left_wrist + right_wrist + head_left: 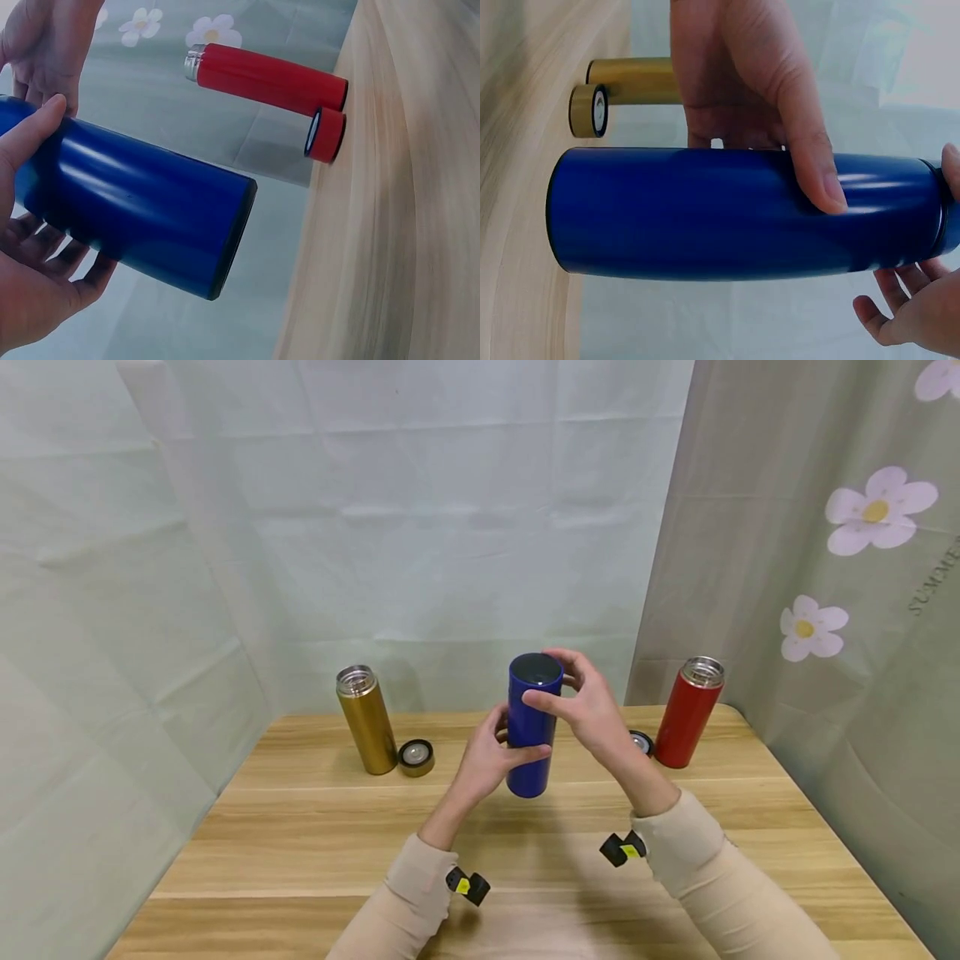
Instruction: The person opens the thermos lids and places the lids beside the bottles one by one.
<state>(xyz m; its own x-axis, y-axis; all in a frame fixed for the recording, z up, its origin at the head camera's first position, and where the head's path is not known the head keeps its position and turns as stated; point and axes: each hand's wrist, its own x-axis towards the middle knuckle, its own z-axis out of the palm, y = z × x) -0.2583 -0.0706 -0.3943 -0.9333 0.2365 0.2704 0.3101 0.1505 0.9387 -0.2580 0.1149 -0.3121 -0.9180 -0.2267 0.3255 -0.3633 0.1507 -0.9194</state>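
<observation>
A blue thermos (530, 727) is held upright above the wooden table, its base lifted off the surface. My left hand (486, 762) grips the body, thumb across the near side and fingers behind. Up at the dark-topped lid (536, 670), my right hand (589, 708) pinches with thumb in front and fingers at the back. In the right wrist view, a thin seam (939, 206) shows between lid and body. The left wrist view shows the dark base (234, 240) of the thermos, tilted across that picture.
To the left stands a gold thermos (367, 727) without its lid, the gold lid (416, 758) beside it. An uncapped red thermos (686, 718) is on the right, its red lid (327, 135) close by. Curtains hang behind the wooden table (300, 843).
</observation>
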